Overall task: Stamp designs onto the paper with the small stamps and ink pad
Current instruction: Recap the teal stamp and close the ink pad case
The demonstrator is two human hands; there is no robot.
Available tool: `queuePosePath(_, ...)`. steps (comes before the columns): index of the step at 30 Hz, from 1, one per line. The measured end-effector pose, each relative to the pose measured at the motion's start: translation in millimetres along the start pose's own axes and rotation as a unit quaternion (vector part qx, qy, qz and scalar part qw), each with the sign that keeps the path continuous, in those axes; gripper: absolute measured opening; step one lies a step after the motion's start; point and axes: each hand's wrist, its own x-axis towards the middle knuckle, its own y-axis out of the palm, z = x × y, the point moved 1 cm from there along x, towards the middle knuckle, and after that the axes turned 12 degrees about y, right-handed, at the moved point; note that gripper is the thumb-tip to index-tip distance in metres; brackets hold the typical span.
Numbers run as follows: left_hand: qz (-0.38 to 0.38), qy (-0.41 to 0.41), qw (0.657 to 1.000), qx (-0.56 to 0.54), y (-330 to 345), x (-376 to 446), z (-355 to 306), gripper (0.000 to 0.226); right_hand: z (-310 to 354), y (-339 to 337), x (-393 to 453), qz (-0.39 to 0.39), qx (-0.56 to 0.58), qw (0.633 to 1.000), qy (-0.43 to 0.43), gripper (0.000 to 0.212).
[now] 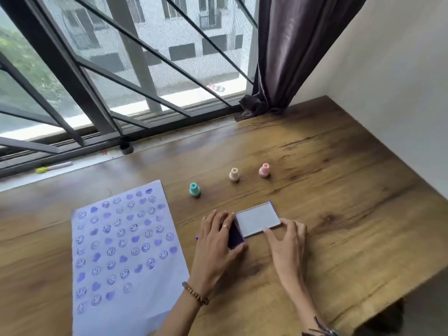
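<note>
Head view, from the left: a yellow-capped pen (52, 167) lies on the window sill (80, 163) at the far edge of the wooden worktop (327, 166). Nearer, a pale sheet of paper (126, 260) lies flat, covered in rows of purple smiley faces and heart prints. Beyond its far right corner stands a teal stamp (194, 189), then a cream stamp (234, 174) and a pink stamp (264, 170), all upright and apart. The left hand (215, 241), fingers spread, rests on the dark purple ink pad (235, 235), its thumb along the near edge. Hinged to the pad, the grey lid (257, 221) lies open to the right; the right hand (288, 241) pinches the lid's near right corner with fingertips. A dark curtain (291, 52) hangs at the far right.
</note>
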Motion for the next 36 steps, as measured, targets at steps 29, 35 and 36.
queuePosePath(29, -0.074, -0.049, 0.985, -0.146, -45, -63, 63, 0.030, 22, 32, -75, 0.117, -0.141, 0.963, -0.196, 0.051)
queuePosePath(35, -0.098, -0.054, 0.984, -0.139, -40, -63, 61, 0.022, 29, 39, -76, 0.121, -0.178, 0.962, -0.171, 0.063)
queuePosePath(36, -0.099, -0.055, 0.983, -0.141, -40, -64, 61, 0.022, 28, 39, -77, 0.114, -0.187, 0.960, -0.173, 0.064)
